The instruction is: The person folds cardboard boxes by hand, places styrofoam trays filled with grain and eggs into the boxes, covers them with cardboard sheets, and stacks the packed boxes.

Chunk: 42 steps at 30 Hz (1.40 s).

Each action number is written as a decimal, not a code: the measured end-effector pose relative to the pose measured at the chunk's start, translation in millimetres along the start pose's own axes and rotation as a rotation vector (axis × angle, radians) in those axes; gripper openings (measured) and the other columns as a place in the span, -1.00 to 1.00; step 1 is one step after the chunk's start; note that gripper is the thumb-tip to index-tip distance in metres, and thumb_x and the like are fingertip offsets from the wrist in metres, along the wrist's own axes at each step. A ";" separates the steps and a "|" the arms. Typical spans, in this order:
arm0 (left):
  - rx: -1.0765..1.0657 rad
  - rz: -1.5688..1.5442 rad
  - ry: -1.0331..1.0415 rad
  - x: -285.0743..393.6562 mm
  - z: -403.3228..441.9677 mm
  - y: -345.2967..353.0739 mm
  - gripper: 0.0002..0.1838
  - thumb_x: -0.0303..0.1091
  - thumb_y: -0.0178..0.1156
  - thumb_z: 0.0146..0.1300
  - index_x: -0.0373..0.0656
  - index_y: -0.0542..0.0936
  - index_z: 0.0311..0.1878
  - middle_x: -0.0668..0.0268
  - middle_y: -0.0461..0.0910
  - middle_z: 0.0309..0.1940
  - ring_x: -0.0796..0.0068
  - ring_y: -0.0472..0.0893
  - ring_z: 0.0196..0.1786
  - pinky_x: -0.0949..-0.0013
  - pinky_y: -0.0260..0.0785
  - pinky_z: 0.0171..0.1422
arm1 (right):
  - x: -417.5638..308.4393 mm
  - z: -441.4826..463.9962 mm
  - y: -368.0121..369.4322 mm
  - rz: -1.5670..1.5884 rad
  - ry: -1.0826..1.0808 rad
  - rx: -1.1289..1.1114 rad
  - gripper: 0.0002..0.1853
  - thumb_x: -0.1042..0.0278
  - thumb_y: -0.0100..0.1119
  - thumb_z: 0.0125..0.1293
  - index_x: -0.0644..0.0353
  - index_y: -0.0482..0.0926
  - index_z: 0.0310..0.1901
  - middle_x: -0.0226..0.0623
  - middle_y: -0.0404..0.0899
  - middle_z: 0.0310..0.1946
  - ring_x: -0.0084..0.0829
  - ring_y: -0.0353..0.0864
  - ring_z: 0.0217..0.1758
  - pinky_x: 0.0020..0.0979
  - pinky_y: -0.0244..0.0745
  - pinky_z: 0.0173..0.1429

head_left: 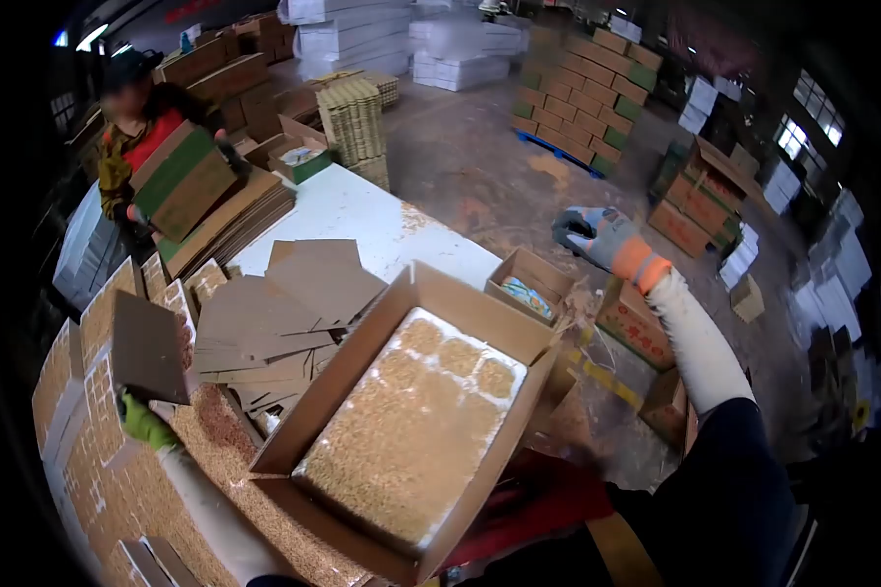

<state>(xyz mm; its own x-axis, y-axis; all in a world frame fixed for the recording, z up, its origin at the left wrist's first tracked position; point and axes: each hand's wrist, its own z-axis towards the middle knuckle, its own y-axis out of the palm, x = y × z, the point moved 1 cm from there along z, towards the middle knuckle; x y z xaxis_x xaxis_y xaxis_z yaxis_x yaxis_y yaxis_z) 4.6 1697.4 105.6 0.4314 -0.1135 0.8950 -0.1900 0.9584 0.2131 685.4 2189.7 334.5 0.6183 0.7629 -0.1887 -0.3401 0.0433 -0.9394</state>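
My left hand [147,423], in a green glove, grips the lower edge of a brown cardboard sheet [149,344] and holds it upright at the left. My right hand [602,241], in a grey and orange glove, is raised out to the right. Its fingers are bent and apart from the thumb, and nothing shows in it. Between my arms stands an open cardboard box [279,457], tilted in the view. Inside lies a white foam tray [507,389], mostly covered with tan, grainy material. More loose cardboard sheets [250,323] are piled beyond the box.
A co-worker [166,112] at the upper left handles a brown and green box [184,181]. A white table [362,210] lies ahead. Smaller open boxes [531,279] stand at the right. Filled trays [98,391] line the left, and stacked cartons [582,98] rise behind.
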 end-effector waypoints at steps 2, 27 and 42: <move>0.043 -0.019 0.010 91.2 -6.3 -8.0 -0.56 -0.34 0.26 0.33 -0.40 0.58 0.20 0.13 0.68 0.02 0.33 0.68 -0.05 0.34 0.59 0.07 | 60.9 0.9 46.9 0.011 0.087 -0.085 -0.77 0.12 0.20 0.32 0.00 0.67 -0.10 -0.12 0.70 -0.18 -0.07 0.68 -0.13 -0.11 0.55 -0.04; -0.677 0.526 0.430 349.0 -236.4 40.7 -0.60 -0.52 0.13 0.35 -0.40 0.51 0.25 0.09 0.56 0.21 0.24 0.56 0.21 0.25 0.38 0.35 | 220.4 47.4 287.2 -0.063 -0.166 -0.744 -0.62 0.20 0.02 0.40 0.29 0.64 0.04 0.08 0.64 0.06 0.03 0.62 0.14 -0.10 0.49 0.20; -0.861 0.162 0.342 406.0 -288.1 46.6 -0.73 -0.51 0.23 0.31 -0.34 0.58 0.06 0.03 0.52 0.24 0.23 0.61 0.19 0.24 0.40 0.31 | -112.3 9.5 47.2 0.517 -0.710 0.000 -0.69 0.17 0.23 0.37 0.15 0.63 0.04 -0.30 0.64 -0.11 -0.34 0.61 -0.01 -0.35 0.49 0.00</move>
<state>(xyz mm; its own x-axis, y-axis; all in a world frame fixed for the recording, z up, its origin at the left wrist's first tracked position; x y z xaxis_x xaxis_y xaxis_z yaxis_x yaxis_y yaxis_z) 425.0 1771.5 365.9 0.7183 -0.0092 0.6957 0.3880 0.8353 -0.3895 593.2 2112.2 314.1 -0.2002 0.9081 -0.3679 -0.4553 -0.4187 -0.7857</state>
